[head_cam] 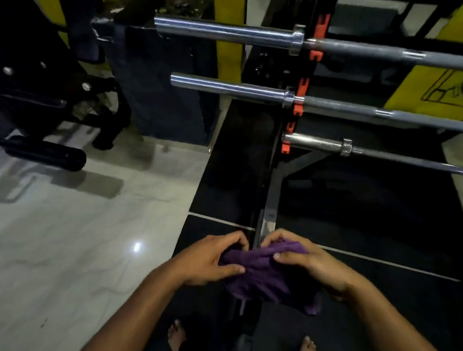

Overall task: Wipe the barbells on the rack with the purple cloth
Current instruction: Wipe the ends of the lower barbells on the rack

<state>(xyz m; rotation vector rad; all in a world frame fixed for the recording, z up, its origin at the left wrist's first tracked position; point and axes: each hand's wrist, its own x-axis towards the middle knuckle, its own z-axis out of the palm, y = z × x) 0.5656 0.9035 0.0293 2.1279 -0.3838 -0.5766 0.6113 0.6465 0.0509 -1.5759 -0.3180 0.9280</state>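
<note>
Both hands, left hand and right hand, gripped the crumpled purple cloth; best folded into a pad before the three steel barbells at 12 o'clock.

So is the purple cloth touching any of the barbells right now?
No, the purple cloth is bunched between the left hand and right hand, well below the lowest barbell.
</note>
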